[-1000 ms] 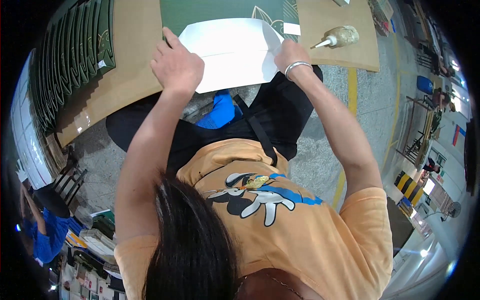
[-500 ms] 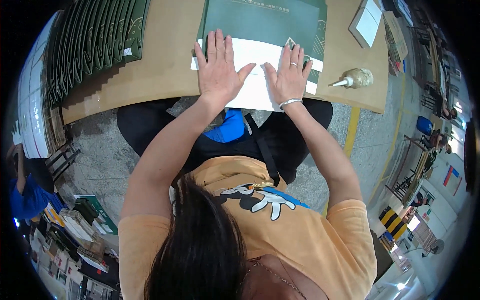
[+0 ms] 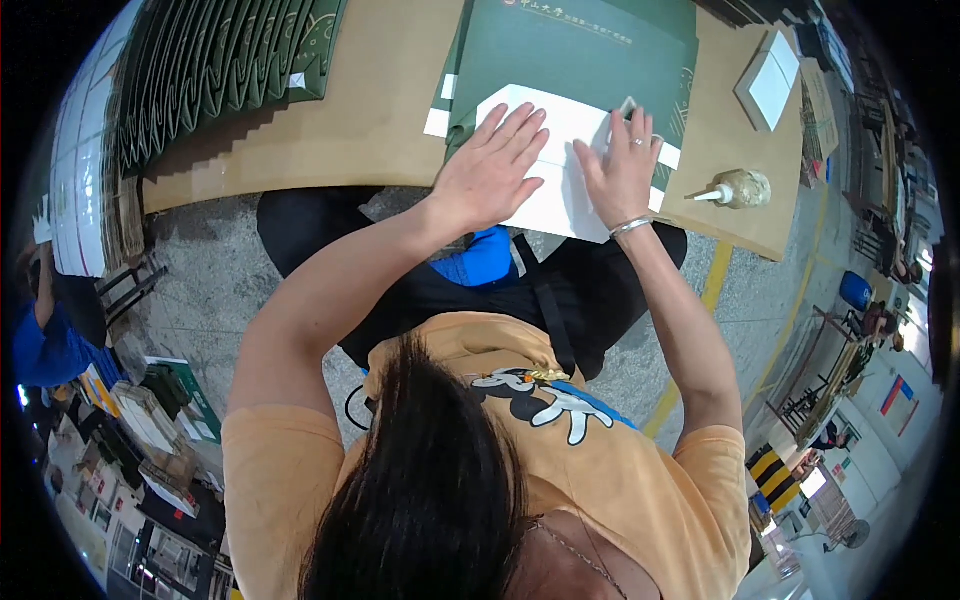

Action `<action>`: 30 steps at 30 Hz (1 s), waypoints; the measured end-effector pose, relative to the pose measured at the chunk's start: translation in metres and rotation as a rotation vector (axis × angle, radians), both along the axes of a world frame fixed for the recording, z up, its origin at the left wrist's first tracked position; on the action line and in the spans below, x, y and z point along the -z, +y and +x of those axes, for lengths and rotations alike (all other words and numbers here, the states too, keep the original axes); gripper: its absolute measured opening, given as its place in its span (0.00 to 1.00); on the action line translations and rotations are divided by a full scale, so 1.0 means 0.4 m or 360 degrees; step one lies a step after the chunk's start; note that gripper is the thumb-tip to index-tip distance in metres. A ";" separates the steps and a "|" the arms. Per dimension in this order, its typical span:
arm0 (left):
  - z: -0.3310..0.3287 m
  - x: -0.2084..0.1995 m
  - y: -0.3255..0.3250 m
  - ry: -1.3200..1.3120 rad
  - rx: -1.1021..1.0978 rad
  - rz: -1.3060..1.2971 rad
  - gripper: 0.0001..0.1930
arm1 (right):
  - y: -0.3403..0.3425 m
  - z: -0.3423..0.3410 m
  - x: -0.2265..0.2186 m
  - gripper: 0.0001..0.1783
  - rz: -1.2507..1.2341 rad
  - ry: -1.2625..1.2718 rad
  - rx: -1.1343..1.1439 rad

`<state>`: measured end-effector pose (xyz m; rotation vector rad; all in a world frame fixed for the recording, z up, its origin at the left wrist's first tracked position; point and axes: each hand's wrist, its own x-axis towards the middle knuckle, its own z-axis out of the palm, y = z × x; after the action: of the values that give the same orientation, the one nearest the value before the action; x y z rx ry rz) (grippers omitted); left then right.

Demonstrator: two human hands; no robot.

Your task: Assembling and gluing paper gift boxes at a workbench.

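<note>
A flat dark green paper bag (image 3: pixel 580 62) with gold printing lies in front of me on the table. Its near end shows a white folded panel (image 3: pixel 568 180) that reaches past the table's front edge. My left hand (image 3: pixel 488 168) rests slanted on the left side of this panel, fingers stretched out and pointing up to the right. On the panel's right side lies my right hand (image 3: pixel 622 172), fingers extended and thumb apart, a bracelet at the wrist. Neither hand grips anything. More green and white paper edges (image 3: pixel 440 110) stick out beneath the bag.
A row of folded green bags (image 3: pixel 225 75) stands at the left of the brown table (image 3: pixel 385 95). To the right lie a glue bottle (image 3: pixel 738 190) with a white nozzle and a white block-like stack (image 3: pixel 770 80). A person in blue (image 3: pixel 55 340) is far left.
My left hand has turned and slid inward over the white panel, where the left side now looks folded in. My right hand stays on the right side. The whole view has shifted slightly.
</note>
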<state>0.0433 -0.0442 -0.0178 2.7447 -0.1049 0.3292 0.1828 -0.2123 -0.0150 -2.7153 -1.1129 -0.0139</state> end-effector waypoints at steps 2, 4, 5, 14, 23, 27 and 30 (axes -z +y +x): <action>-0.006 -0.010 -0.027 0.0055 -0.0078 0.0187 0.28 | 0.080 -0.008 -0.037 0.44 0.0348 0.0207 -0.0130; 0.000 0.009 -0.035 0.0030 -0.0073 0.0148 0.27 | 0.168 -0.010 -0.048 0.46 0.0704 0.0394 -0.0264; -0.002 0.023 -0.033 0.0011 -0.0068 0.0112 0.27 | 0.210 -0.012 -0.043 0.49 0.0583 0.0359 -0.0404; -0.008 0.010 -0.032 0.0237 -0.0030 0.0088 0.30 | 0.297 -0.024 0.024 0.61 0.0143 0.0379 -0.0390; -0.003 -0.002 -0.027 0.0418 0.0011 0.0234 0.37 | 0.305 -0.030 0.036 0.61 0.0161 0.0353 -0.0314; -0.005 0.011 -0.034 0.0349 -0.0015 0.0146 0.38 | 0.306 -0.042 0.032 0.59 0.0160 0.0375 -0.0253; 0.004 0.008 -0.037 0.0436 -0.0008 0.0242 0.38 | 0.309 -0.033 0.037 0.60 0.0141 0.0297 -0.0229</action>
<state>0.0448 -0.0589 -0.0208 2.9096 -0.0520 -0.0582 0.1694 -0.0886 -0.0298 -2.4936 -1.2174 0.2028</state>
